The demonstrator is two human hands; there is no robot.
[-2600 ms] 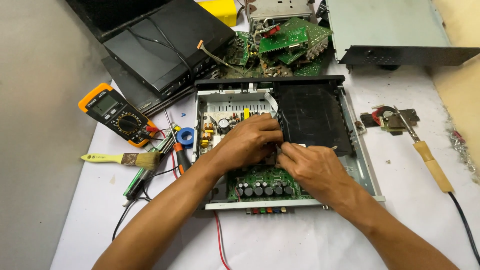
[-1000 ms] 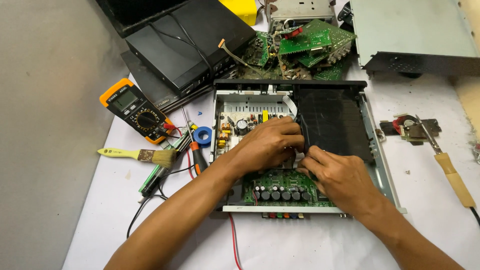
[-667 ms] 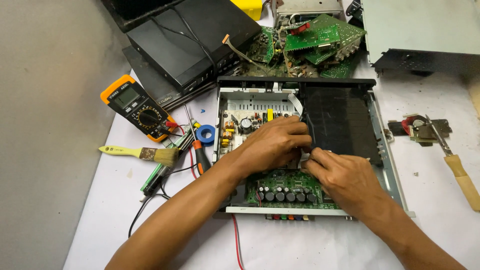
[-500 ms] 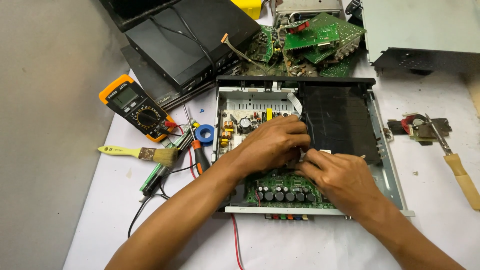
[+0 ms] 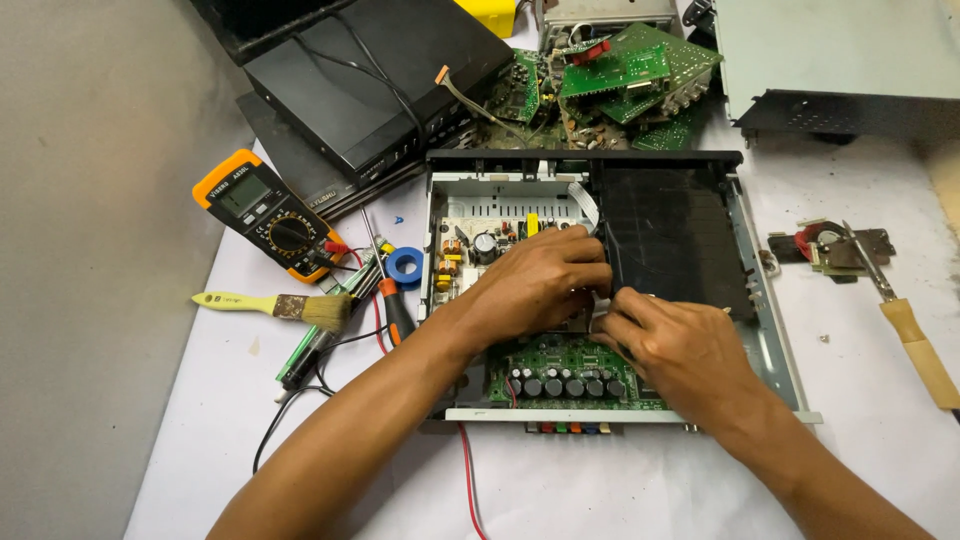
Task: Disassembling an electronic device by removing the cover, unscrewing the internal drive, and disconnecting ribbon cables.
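An opened metal electronics chassis [image 5: 770, 330] lies on the white table, with a pale power board [image 5: 480, 225] at its back left, a green circuit board [image 5: 560, 370] with dark capacitors at the front and a black drive unit [image 5: 670, 240] on the right. My left hand [image 5: 540, 280] and my right hand [image 5: 675, 345] meet over the middle of the chassis. Their fingertips pinch a white flat ribbon cable [image 5: 588, 203] where it runs down beside the drive unit. What lies under the fingers is hidden.
Left of the chassis lie an orange-edged multimeter [image 5: 265, 215], a yellow-handled brush [image 5: 275, 305], a blue tape roll [image 5: 405, 265] and screwdrivers. Black devices [image 5: 375, 85] and loose green boards [image 5: 620, 75] sit behind. A grey metal cover [image 5: 840, 60] and a wooden-handled tool [image 5: 915, 345] are at the right.
The view has shifted slightly since 2.6 s ago. Both hands stay over the middle of the chassis, the fingers working in small motions at the ribbon cable.
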